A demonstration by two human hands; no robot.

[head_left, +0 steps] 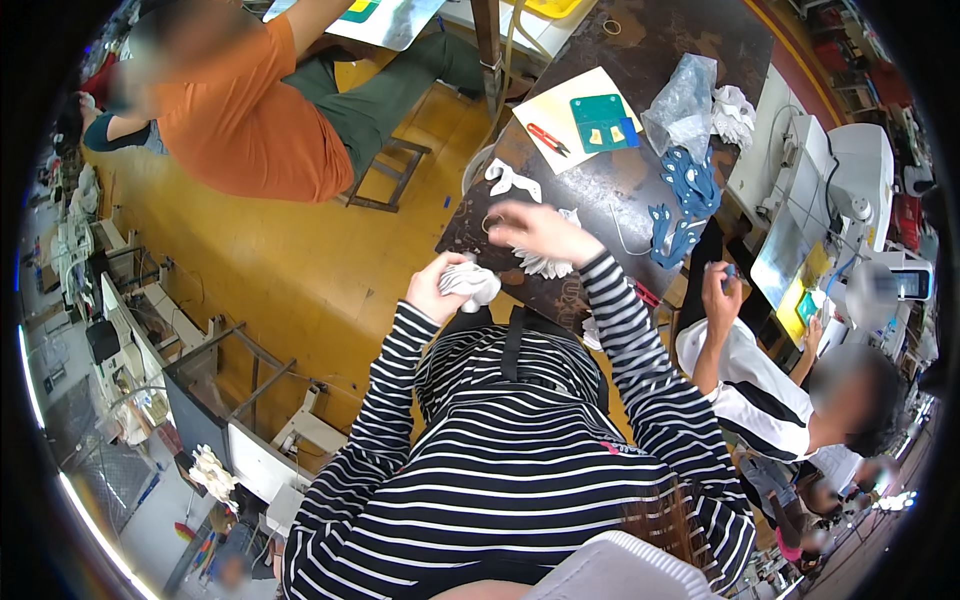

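Note:
In my left hand (432,290) is a bundle of white fabric pieces (470,284), stacked and gripped by one end just off the table's near-left corner. My right hand (550,235), slightly blurred, reaches over that corner with its fingers pointing left. At its fingertips shows a thin tan loop that looks like a rubber band (487,224). More layered white pieces (547,264) lie under and beside this hand. A curled white piece (513,181) rests farther up on the dark table (585,190).
Red-handled thread snips (547,139) and a green template (600,120) lie on cream card. Beyond are blue cut pieces (688,185) and a clear plastic bag (683,100). A person in orange (255,130) sits at far left; another in white (750,390) works at right by a sewing machine (860,180).

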